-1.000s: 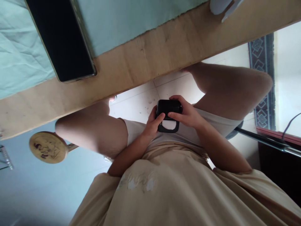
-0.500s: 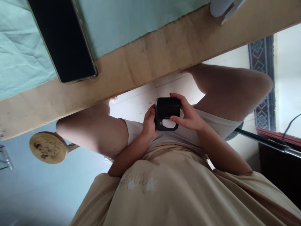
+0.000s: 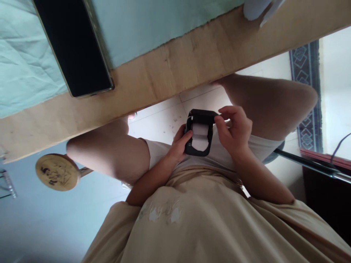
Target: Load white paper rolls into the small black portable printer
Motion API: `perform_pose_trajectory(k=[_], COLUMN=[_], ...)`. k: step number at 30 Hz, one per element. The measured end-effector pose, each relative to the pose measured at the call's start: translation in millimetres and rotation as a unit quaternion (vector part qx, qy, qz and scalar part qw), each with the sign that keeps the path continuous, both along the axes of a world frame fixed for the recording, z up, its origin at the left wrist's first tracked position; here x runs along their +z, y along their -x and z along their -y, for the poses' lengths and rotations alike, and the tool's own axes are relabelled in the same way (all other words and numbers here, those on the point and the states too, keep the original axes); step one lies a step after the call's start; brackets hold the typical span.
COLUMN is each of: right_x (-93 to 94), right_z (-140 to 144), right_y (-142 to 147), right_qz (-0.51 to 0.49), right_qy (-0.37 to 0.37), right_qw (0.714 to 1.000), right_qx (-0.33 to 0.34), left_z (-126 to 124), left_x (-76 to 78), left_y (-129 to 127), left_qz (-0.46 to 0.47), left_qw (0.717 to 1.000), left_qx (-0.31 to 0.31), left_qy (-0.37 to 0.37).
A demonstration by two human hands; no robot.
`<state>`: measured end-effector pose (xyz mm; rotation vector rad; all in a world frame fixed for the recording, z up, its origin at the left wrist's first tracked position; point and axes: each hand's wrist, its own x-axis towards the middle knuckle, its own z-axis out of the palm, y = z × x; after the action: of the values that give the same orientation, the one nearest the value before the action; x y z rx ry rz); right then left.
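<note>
A small black label printer (image 3: 188, 149) is held above my lap, its lid (image 3: 203, 112) raised at the far side. Inside the bay lies a white paper roll (image 3: 200, 137). My left hand (image 3: 179, 144) grips the printer's left side, thumb over the rim. With thumb and index finger, my right hand (image 3: 234, 128) pinches the right corner of the raised lid; the other fingers are curled.
A wooden table (image 3: 164, 73) with a pale green cloth (image 3: 153, 25) stands ahead, a black phone (image 3: 74, 47) lying near its edge. A white object (image 3: 255, 9) sits at its top right. A round wooden disc (image 3: 57, 171) is at left, a patterned mat (image 3: 304, 98) at right.
The printer's lid has swung up and away, baring the paper roll. My right hand has moved from the printer's front to the lid's right corner. My left thumb has slid onto the rim.
</note>
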<state>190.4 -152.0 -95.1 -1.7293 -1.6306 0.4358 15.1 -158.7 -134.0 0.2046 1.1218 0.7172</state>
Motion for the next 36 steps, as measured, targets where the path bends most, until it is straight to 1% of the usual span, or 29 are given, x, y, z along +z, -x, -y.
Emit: perform_pose_trajectory(k=[2, 3, 5, 8, 11, 15, 18, 22, 25, 28, 32, 35, 36], right_x=[1.5, 1.1, -1.1, -4.8, -4.4, 5.3, 11.8, 9.0, 4.3, 6.2, 17.9, 22.8, 22.5], right_z=[-1, -2, 0, 5, 9, 6, 1, -3, -4, -5, -9, -10, -9], right_y=[-2, -3, -2, 2, 7, 11, 12, 14, 13, 2, -26, -43, -46], right_qz=[0.014, 0.025, 0.051, 0.098, 0.14, 0.176, 0.198, 0.208, 0.19, 0.147, 0.047, -0.054, -0.098], right_qy=[-0.003, 0.001, 0.024, 0.083, 0.15, 0.238, 0.297, 0.353, 0.371, 0.377, 0.383, 0.379, 0.381], right_qw=[1.0, 1.0, 0.998, 0.987, 0.97, 0.94, 0.918, 0.897, 0.895, 0.901, 0.904, 0.907, 0.903], right_qx=[-0.011, -0.004, 0.032, 0.094, 0.134, 0.167, 0.173, 0.166, 0.159, 0.158, 0.187, 0.177, 0.172], left_z=[0, 1, 2, 4, 6, 6, 6, 7, 8, 8, 8, 7, 6], left_x=[2.0, 2.2, 1.0, -4.2, -9.3, -11.6, -12.7, -16.0, -17.4, -17.2, -15.0, -10.7, -8.8], left_y=[0, 1, 1, 1, 2, 3, 3, 4, 5, 5, 4, 1, 0], left_qz=[-0.001, -0.002, -0.008, -0.025, -0.044, -0.058, -0.064, -0.081, -0.086, -0.078, -0.059, -0.046, -0.041], left_qw=[1.0, 1.0, 0.999, 0.998, 0.997, 0.995, 0.994, 0.991, 0.99, 0.991, 0.994, 0.996, 0.997], left_qx=[-0.014, -0.019, -0.027, -0.04, -0.042, -0.039, -0.044, -0.056, -0.067, -0.075, -0.066, -0.053, -0.052], left_qy=[-0.004, -0.008, -0.017, -0.033, -0.054, -0.072, -0.079, -0.088, -0.088, -0.081, -0.068, -0.049, -0.039])
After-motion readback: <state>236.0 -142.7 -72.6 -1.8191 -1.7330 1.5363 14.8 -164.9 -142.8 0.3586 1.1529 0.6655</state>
